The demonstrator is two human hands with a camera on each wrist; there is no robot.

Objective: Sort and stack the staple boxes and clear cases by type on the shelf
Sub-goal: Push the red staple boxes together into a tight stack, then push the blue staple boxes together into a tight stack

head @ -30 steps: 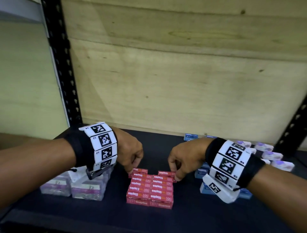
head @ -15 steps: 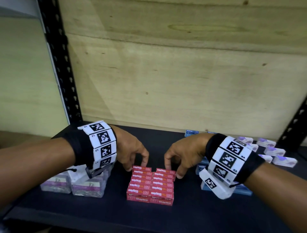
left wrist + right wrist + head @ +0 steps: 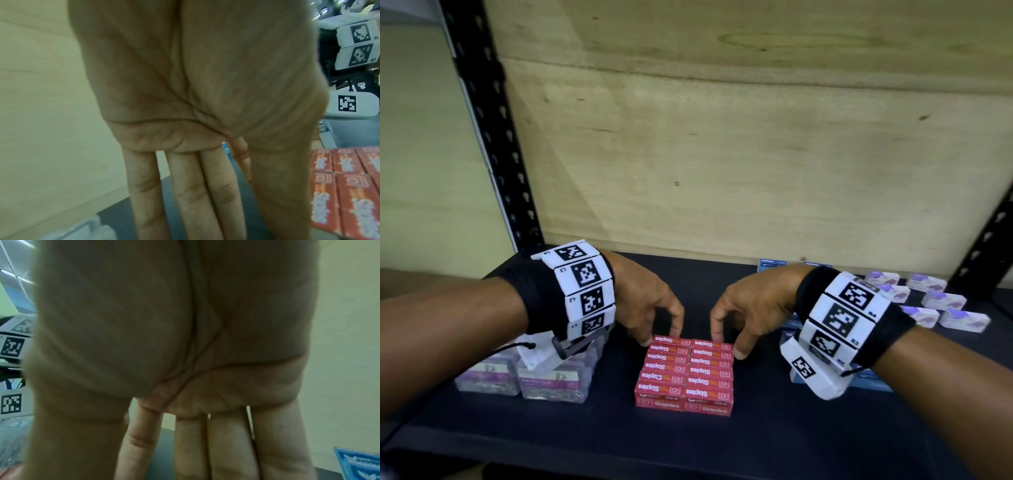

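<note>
- Plywood backs the dark shelf (image 3: 756, 442), which runs bare to its front edge and behind the stack.
- Your red staple boxes (image 3: 685, 371) sit mid-shelf, two columns of glossy cardboard bricks.
- Your left hand (image 3: 643, 305) and right hand (image 3: 753, 311) touch the stack's far end with loosely bent fingertips, gripping nothing.
- Your wrist views show straight fingers; only the head view shows the clear cases (image 3: 524, 377) left, blue boxes (image 3: 873, 382) and pale purple boxes (image 3: 941, 301) right.

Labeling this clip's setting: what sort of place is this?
Probably a stationery stockroom: a metal shelf with slotted uprights, a plywood back, and red staple boxes in rows.
</note>
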